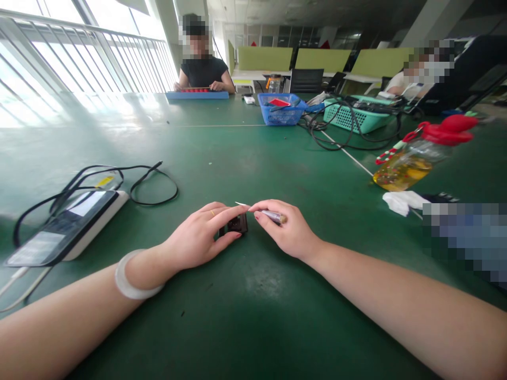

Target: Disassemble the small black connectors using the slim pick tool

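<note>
Near the middle of the green table, my left hand [202, 232], with a ring and a pale bracelet, is closed round a small dark block [236, 225], thumb in front and fingers behind. My right hand [291, 227] pinches a slim tool [274, 216] with a silvery handle and a rounded brownish end. A thin pale tip [241, 204] points left over the block, close to my left fingertips. Whether the tip touches the block cannot be made out. My left fingers hide part of the block.
On the green table [222, 153] a device with a screen [63, 227] and black cable [154, 202] lie left. A blue basket [282, 113], green basket [356, 117] and red-lidded bottle [412, 161] stand beyond, right. A person [204, 74] sits opposite; another is at right.
</note>
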A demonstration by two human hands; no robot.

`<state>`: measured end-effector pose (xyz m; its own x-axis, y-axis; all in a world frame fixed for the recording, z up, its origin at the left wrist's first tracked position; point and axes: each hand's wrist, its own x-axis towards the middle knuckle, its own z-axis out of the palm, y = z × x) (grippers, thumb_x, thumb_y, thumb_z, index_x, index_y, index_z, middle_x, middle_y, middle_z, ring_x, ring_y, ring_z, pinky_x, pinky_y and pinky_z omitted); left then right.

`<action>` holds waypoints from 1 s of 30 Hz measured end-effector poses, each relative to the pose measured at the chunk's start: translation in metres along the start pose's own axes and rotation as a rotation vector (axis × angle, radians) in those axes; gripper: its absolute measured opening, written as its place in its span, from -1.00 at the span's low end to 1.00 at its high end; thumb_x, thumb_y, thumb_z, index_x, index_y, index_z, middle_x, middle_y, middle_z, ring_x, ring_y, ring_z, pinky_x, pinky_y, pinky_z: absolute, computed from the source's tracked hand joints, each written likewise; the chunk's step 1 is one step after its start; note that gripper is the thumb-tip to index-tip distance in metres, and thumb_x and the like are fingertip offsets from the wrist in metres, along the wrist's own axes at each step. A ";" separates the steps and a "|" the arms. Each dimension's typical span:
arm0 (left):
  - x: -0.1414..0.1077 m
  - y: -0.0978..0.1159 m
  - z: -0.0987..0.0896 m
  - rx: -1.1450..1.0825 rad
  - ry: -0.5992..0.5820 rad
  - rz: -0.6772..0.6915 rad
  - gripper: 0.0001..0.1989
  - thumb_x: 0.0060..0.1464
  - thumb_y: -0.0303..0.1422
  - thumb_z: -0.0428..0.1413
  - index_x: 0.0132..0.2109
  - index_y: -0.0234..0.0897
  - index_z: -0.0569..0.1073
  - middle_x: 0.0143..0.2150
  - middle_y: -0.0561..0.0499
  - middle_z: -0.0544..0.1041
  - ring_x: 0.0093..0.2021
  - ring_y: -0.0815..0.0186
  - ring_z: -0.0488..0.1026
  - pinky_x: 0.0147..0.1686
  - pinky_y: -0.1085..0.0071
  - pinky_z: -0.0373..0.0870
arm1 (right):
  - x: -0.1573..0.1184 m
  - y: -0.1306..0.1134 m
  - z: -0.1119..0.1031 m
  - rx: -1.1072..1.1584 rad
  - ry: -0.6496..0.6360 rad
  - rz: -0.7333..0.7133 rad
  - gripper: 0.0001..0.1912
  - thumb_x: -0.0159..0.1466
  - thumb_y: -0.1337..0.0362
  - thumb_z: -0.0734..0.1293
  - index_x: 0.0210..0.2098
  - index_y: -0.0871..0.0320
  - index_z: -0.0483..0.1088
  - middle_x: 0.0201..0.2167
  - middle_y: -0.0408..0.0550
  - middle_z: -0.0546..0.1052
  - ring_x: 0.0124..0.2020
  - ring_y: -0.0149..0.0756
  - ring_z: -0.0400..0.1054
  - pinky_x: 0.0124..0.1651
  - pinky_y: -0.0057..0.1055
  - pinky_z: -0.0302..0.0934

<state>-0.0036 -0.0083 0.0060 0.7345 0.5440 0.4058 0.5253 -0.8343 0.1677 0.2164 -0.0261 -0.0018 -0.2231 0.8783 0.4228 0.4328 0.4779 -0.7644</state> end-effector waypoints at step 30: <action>0.003 -0.004 0.004 -0.042 -0.142 -0.252 -0.63 0.11 -0.24 0.05 0.08 -0.14 0.41 -0.08 -0.02 0.54 0.01 0.13 0.37 0.02 0.21 0.34 | -0.011 -0.025 -0.005 -0.401 -0.167 -0.778 -0.76 0.26 0.23 0.24 -0.49 0.17 0.41 -0.60 -0.16 0.40 -0.49 -0.39 0.22 -0.10 -0.26 0.16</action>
<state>-0.0023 -0.0027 0.0030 0.6374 0.7393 0.2171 0.6829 -0.6725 0.2852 0.2123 -0.0478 0.0150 -0.6921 0.3120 0.6509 0.3718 0.9270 -0.0491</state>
